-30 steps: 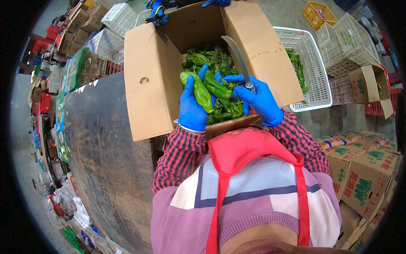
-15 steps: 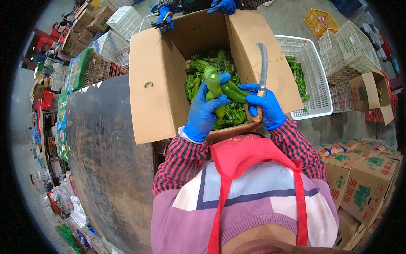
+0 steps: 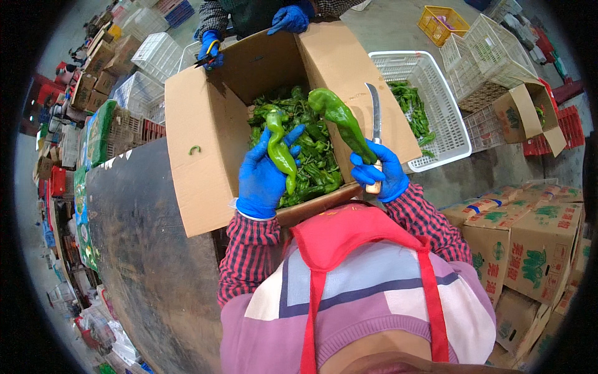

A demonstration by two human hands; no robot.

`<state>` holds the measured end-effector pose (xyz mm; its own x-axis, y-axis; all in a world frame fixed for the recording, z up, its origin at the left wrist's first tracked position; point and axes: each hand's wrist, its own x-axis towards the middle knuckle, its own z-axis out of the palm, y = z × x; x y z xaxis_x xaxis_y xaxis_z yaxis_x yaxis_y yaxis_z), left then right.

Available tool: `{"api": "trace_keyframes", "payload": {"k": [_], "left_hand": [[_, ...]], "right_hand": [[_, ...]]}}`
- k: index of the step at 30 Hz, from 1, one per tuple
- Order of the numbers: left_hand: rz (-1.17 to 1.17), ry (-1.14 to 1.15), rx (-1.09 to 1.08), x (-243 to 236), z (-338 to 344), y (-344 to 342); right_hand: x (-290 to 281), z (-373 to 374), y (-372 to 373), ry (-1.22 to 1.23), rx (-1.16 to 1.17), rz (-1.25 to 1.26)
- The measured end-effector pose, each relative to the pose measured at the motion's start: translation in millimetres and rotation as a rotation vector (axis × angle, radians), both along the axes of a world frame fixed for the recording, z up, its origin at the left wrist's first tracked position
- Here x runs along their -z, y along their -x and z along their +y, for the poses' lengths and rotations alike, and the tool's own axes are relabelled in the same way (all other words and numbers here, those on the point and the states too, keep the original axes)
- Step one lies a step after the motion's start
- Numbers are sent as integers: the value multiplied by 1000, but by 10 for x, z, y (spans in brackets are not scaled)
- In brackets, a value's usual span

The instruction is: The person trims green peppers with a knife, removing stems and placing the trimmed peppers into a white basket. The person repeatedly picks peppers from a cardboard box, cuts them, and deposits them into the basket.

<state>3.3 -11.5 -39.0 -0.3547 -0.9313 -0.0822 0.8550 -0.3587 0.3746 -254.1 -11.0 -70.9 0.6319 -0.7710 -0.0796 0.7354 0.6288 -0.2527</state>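
1. The peppers have separated: the slim pepper (image 3: pixel 281 156) lies across the left grip (image 3: pixel 258 179), its fingers spread.
2. The large pepper (image 3: pixel 339 118) now extends beyond the right grip (image 3: pixel 389 176), which clamps its narrow end and the knife (image 3: pixel 377 118).
3. Each seems individually exposed.

Left grip (image 3: pixel 268 171) cupped, right grip (image 3: pixel 384 172) curled

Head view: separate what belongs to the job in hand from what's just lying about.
In the job:
left hand, a twisted green pepper in it
right hand, gripping a curved knife and a long pepper
open cardboard box holding loose peppers

Apparently lying about:
yellow crate, upper right
white crates, upper left
stacked cartons, lower right
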Motion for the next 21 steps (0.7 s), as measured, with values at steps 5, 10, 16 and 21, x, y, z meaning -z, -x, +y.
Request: {"api": "trace_keyframes", "payload": {"k": [5,10,16,21], "left_hand": [[-15,-56,0,110,-40,138],[-73,-92,-7,110,-59,253],[-217,-41,-95,74,-149,458],[-246,-155,-99,266,-179,603]], "right_hand": [[18,23,308,-36,94,39],[-138,-326,1209,45,448,249],[-405,-544,1441,285,1116,1443],[-525,-26,601,532,455,1073]]}}
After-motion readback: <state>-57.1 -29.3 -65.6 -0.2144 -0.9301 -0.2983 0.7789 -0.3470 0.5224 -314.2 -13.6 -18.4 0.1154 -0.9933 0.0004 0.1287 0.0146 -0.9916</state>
